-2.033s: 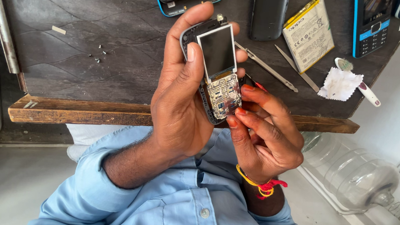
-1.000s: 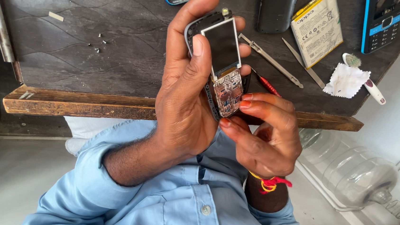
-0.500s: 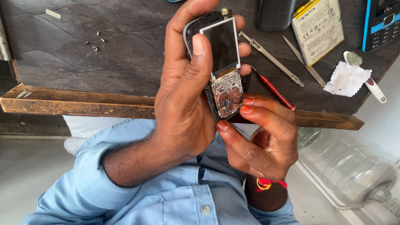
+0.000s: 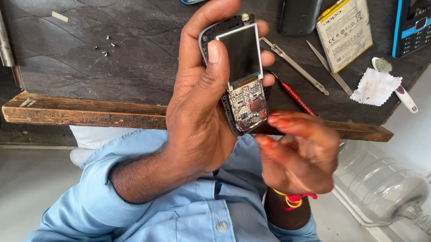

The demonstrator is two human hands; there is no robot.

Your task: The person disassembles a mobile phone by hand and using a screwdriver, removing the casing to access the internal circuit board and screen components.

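Note:
My left hand (image 4: 196,109) holds up a small opened phone (image 4: 242,72). Its dark screen faces me and the bare circuit board shows below the screen. The thumb lies along the screen's left edge and the fingertips wrap round the right side. My right hand (image 4: 297,153) is blurred, just right of and below the phone's lower end. Its fingers are curled and apart, with nothing visible in them, and the fingertips sit a short gap off the board. A red and yellow thread band circles that wrist.
On the dark table (image 4: 106,15) lie a red screwdriver (image 4: 294,97), metal tweezers (image 4: 294,66), a yellow-white battery (image 4: 344,31), a blue keypad phone (image 4: 415,24), a black phone back (image 4: 300,10), a white tissue (image 4: 376,87), a small brush (image 4: 397,86) and tiny screws (image 4: 106,48). A clear water jug (image 4: 379,185) lies on the floor.
My right hand has drawn back from the phone's circuit board, down and to the right, and now moves with blur. My left hand keeps the phone raised in nearly the same place.

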